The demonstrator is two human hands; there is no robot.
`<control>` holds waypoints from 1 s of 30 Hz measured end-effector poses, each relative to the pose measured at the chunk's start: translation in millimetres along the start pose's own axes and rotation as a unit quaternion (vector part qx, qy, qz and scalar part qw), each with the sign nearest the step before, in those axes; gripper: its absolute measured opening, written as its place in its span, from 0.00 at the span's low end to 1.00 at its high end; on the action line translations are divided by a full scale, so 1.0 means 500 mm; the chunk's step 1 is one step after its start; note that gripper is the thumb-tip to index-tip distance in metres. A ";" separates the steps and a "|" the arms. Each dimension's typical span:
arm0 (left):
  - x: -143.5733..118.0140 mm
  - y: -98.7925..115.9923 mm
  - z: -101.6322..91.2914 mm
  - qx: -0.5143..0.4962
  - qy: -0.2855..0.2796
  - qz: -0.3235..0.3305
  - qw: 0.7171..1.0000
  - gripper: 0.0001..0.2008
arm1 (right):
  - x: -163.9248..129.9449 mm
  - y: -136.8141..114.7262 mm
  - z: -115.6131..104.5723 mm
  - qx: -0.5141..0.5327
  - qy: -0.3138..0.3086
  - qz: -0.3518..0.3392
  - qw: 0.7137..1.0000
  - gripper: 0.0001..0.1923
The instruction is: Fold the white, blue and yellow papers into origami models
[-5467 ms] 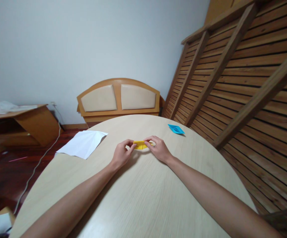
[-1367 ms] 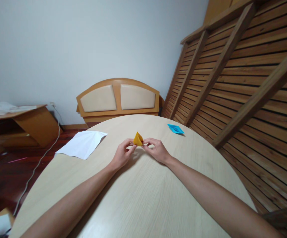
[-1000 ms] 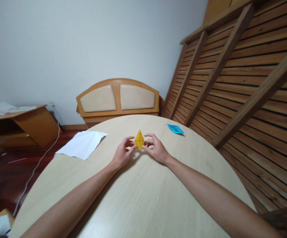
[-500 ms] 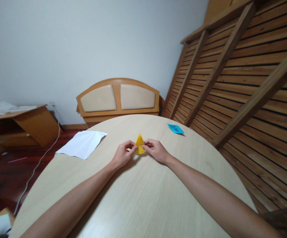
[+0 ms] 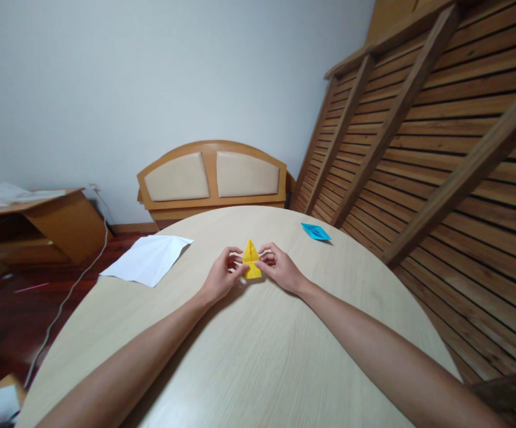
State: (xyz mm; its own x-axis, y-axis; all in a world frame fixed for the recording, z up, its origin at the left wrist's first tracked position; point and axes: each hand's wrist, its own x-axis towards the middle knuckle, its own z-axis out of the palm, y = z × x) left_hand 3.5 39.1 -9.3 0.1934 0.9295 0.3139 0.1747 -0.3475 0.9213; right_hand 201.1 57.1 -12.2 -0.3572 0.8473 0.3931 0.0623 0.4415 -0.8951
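Head view: one yellow paper fold (image 5: 251, 263), pointed tip up, lower edge at or just above the round table (image 5: 258, 356), near its middle. Left hand (image 5: 220, 278) pinches the fold's left side between thumb and fingers; right hand (image 5: 280, 270) pinches the right side the same way. Both hands closed narrow on the paper, other fingers curled, forearms stretched over the tabletop from the near edge. No writing, labels or brands readable anywhere.

Counts on the table: one yellow fold, one blue fold (image 5: 315, 232), one white sheet (image 5: 147, 259). Blue fold lies flat, well apart from the hands, toward the far right edge. White sheet lies flat at the far left edge, one corner hanging past the rim, well apart from the left hand.

Beyond the table: one wooden headboard (image 5: 213, 177) with two padded panels, standing against the wall. One slatted wooden frame (image 5: 427, 137) leans along the right. One low wooden cabinet (image 5: 39, 223) far left, pale papers on top, count unclear. One white cable (image 5: 68, 297) runs down across the dark floor. Pale object at the bottom left corner, cut off, cannot tell what.
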 end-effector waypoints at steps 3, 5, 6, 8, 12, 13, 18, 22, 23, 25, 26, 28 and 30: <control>-0.001 0.005 0.000 0.011 -0.003 0.015 1.000 0.16 | 0.000 0.000 0.000 0.000 0.000 -0.002 1.000 0.15; -0.002 0.007 0.000 0.019 -0.002 0.023 1.000 0.15 | 0.000 -0.002 0.000 -0.001 -0.001 -0.002 1.000 0.14; -0.002 0.008 0.001 0.022 0.000 0.024 0.999 0.14 | 0.000 -0.002 0.000 -0.004 -0.001 -0.005 1.000 0.14; -0.002 0.008 0.000 0.025 0.002 0.022 0.999 0.14 | 0.001 -0.003 0.000 -0.011 0.001 -0.011 1.000 0.12; -0.002 0.009 0.000 0.035 -0.003 0.022 0.999 0.13 | 0.002 -0.001 0.000 -0.020 -0.003 -0.028 0.999 0.07; -0.002 0.009 -0.001 0.039 -0.006 0.023 0.999 0.12 | 0.002 0.000 -0.001 -0.021 -0.005 -0.031 0.999 0.07; -0.004 0.013 -0.001 0.056 -0.016 0.016 0.998 0.10 | 0.003 0.004 -0.002 -0.027 -0.009 -0.031 0.999 0.05; -0.006 0.015 -0.001 0.061 -0.020 0.017 0.998 0.10 | 0.003 0.005 -0.004 -0.032 -0.012 -0.025 0.999 0.05; -0.006 0.016 -0.002 0.064 -0.020 0.022 0.998 0.10 | 0.003 0.005 -0.004 -0.035 -0.013 -0.023 0.999 0.05; -0.007 0.019 -0.002 0.073 -0.018 0.038 0.996 0.09 | 0.003 0.005 -0.005 -0.042 -0.014 -0.021 0.999 0.06; -0.008 0.021 -0.002 0.078 -0.017 0.045 0.996 0.09 | 0.003 0.004 -0.006 -0.046 -0.014 -0.020 0.999 0.06; -0.009 0.027 -0.003 0.091 -0.015 0.056 0.994 0.09 | 0.002 0.003 -0.008 -0.053 -0.015 -0.020 0.998 0.07; -0.010 0.032 -0.004 0.103 -0.014 0.063 0.993 0.10 | 0.000 0.000 -0.009 -0.055 -0.016 -0.019 0.998 0.08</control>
State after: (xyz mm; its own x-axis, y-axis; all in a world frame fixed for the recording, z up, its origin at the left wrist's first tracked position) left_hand 3.5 29.2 4.2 0.2532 0.8746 0.4136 0.3404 -0.4807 0.8081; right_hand 205.1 58.7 -11.3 -0.3900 0.8202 0.4185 0.1495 0.5048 -0.8502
